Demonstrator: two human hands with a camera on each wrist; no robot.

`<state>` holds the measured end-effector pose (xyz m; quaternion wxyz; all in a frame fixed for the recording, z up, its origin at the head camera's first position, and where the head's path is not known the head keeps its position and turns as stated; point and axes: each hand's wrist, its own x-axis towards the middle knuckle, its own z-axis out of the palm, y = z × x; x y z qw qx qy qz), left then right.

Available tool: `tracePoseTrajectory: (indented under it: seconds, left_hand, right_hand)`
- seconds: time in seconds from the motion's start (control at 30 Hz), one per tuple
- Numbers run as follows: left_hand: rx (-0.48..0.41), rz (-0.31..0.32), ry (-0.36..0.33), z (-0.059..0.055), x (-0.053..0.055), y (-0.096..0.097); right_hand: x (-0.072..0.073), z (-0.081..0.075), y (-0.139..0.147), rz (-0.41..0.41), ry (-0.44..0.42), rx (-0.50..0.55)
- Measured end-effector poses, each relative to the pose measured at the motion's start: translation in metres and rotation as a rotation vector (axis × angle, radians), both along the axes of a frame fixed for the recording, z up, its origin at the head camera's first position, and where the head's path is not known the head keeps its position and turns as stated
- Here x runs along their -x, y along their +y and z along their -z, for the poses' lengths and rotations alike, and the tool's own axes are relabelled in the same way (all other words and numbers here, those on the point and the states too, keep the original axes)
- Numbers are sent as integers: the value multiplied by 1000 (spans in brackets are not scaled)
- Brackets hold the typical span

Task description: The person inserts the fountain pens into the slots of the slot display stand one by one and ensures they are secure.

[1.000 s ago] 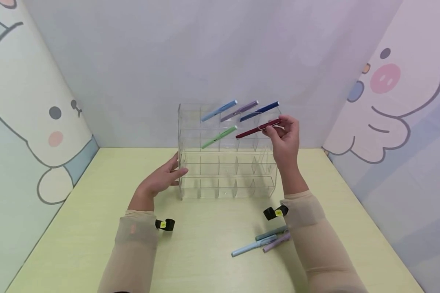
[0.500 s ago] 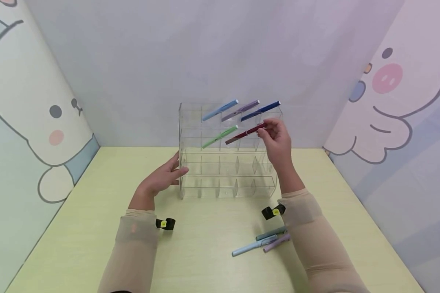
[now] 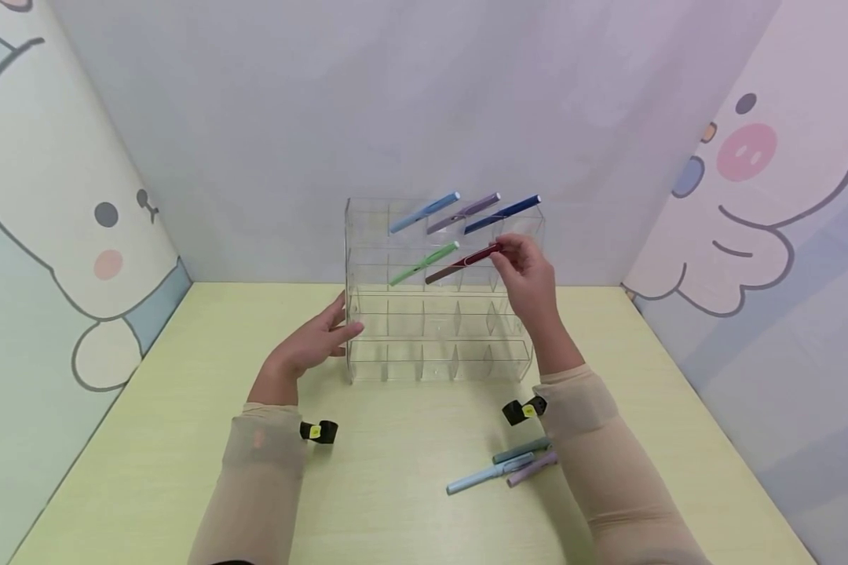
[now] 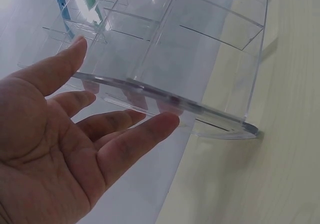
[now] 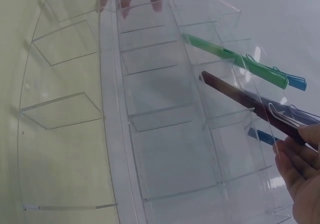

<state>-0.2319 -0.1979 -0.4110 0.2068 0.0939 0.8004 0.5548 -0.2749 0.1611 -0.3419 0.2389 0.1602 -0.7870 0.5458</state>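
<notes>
A clear acrylic pen rack (image 3: pixel 438 340) with stepped, divided tiers stands on the table. My right hand (image 3: pixel 530 282) pinches the upper end of a dark red pen (image 3: pixel 459 264) between thumb and fingers. The pen slants, its lower end at the second tier, one compartment right of a green pen (image 3: pixel 424 264). Its clip shows beside my fingers in the right wrist view. Above, a blue pen (image 3: pixel 424 212), a purple pen (image 3: pixel 464 213) and a dark blue pen (image 3: pixel 502 214) lean in the top tier. My left hand (image 3: pixel 314 341) touches the rack's left side panel, fingers extended.
On the pale wooden table (image 3: pixel 389 502), right of centre, lie a light blue pen (image 3: pixel 487 474), a grey-green pen (image 3: pixel 523 450) and a lilac pen (image 3: pixel 533 468), partly under my right forearm. Light panels with cartoon animals stand on both sides; a plain backdrop (image 3: pixel 268 157) rises behind the rack.
My right hand has moved left and slightly down with the dark red pen, bringing its lower end to the compartment beside the green pen. My left hand has stayed at the rack's side.
</notes>
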Motion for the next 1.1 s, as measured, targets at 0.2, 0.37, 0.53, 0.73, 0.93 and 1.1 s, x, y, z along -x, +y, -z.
tracePoseTrajectory:
  seconds: [0.2,0.37,0.53,0.73,0.93,1.1]
  left_hand:
    - [1,-7,3,-1,-2,0]
    - [-5,-3,-1,0,-1,0]
    - [-6,1,-11,-7,-5,3]
    - [-6,4,-28,-26,-16,6]
    - [2,-2,-30,-28,-18,7]
    - [5,-4,-33,-26,-17,6]
  right_hand:
    - [-3,0,-6,19,9,-40]
    - [-20,-16,-14,27,2,-75]
    - [-26,-20,-14,-8,-14,-56]
    - [-28,-15,-9,-78,-26,85]
    - [-20,2,2,-98,8,230]
    - [-22,8,12,-106,47,340]
